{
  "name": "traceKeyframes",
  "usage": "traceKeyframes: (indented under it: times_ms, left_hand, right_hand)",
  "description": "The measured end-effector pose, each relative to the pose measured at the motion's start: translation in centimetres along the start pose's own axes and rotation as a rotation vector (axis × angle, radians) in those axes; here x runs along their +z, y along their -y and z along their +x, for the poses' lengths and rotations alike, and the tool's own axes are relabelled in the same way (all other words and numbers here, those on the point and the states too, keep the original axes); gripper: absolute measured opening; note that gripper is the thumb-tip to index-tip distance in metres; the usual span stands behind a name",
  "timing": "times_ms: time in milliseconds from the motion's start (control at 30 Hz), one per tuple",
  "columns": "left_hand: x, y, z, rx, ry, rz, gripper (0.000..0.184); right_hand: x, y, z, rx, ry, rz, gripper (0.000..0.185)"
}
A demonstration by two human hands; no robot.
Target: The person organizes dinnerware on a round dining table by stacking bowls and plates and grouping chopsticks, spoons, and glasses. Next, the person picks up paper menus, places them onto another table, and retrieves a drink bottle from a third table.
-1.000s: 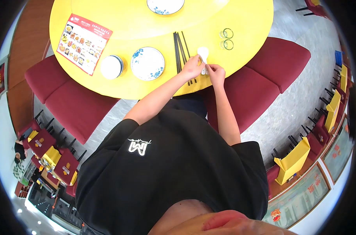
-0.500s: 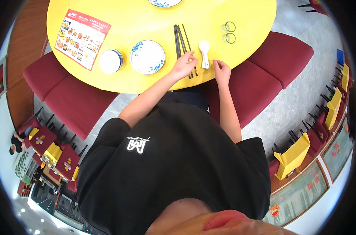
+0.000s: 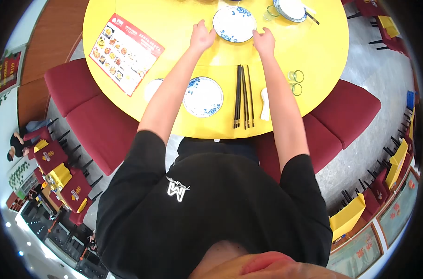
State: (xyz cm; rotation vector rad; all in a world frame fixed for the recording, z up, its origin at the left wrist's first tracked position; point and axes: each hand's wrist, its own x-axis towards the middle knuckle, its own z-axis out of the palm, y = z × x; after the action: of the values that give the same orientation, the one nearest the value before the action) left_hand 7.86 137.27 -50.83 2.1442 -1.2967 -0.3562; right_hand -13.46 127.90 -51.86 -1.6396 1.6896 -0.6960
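We see both arms stretched forward.
Left hand [image 3: 202, 38] and right hand [image 3: 265, 43], fingers apart, flank the plate [image 3: 235, 24] (round, every axis alike), face up beyond the chopsticks [image 3: 244, 96].

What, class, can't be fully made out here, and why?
All in the head view:
White dish beside the menu: partly hidden by left forearm.
White spoon: partly hidden by right forearm.
Menu: small print too tiny to read.
Table: far side cut off by top edge.
Left hand: contact with the plate too small to confirm.
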Motion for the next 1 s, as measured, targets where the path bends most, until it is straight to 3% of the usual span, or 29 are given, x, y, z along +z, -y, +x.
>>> traceKeyframes:
  times_ms: [100, 167, 267, 300, 333, 433, 533, 600, 700, 800, 900, 1000]
  left_hand:
    - [0.6, -0.1, 3.5, -0.090, 0.383, -0.095, 0.052]
    - [0.5, 0.0, 3.2, 0.064, 0.370, -0.141, 0.043]
    - [-0.4, 1.4, 2.6, -0.031, 0.526, -0.119, 0.037]
    - [-1.9, 0.5, 0.1, 0.036, 0.387, -0.075, 0.039]
    - [-4.0, -0.3, -2.6, 0.007, 0.392, -0.093, 0.041]
    - [-12.4, -3.4, -12.0, -0.170, 0.515, -0.222, 0.043]
    - [-13.8, -0.4, -21.7, -0.182, 0.391, -0.394, 0.046]
    - [-14.1, 1.4, -25.6, -0.333, 0.493, -0.310, 0.044]
    - [-13.4, 3.5, -28.0, -0.479, 0.581, -0.286, 0.041]
    - [-13.9, 2.9, -27.1, -0.433, 0.567, -0.193, 0.038]
    - [-12.6, 4.1, -27.3, -0.300, 0.462, -0.224, 0.034]
    - [-11.9, 4.4, -27.5, -0.205, 0.355, -0.238, 0.033]
  right_hand:
    - [1.3, -0.2, 1.6, 0.005, 0.220, -0.108, 0.044]
    - [1.3, 0.4, 0.9, 0.087, 0.247, 0.075, 0.040]
    - [-0.6, 0.9, -3.8, 0.051, 0.236, 0.275, 0.036]
    - [-1.3, 0.5, -5.9, 0.024, 0.230, 0.232, 0.034]
    - [-2.3, 0.2, -8.1, -0.007, 0.223, 0.190, 0.033]
    - [-5.7, 3.9, -17.7, 0.168, 0.320, 0.299, 0.035]
    - [-4.8, 3.0, -24.8, 0.249, 0.375, 0.357, 0.034]
    - [-3.4, 1.6, -27.3, 0.080, 0.388, 0.020, 0.032]
    - [-2.1, 2.8, -28.4, -0.154, 0.330, -0.091, 0.024]
    - [-1.5, 2.9, -27.9, -0.270, 0.311, -0.212, 0.031]
    - [-1.3, 3.4, -26.5, -0.273, 0.451, -0.601, 0.038]
    - [-2.6, 5.3, -24.7, -0.286, 0.538, -0.677, 0.038]
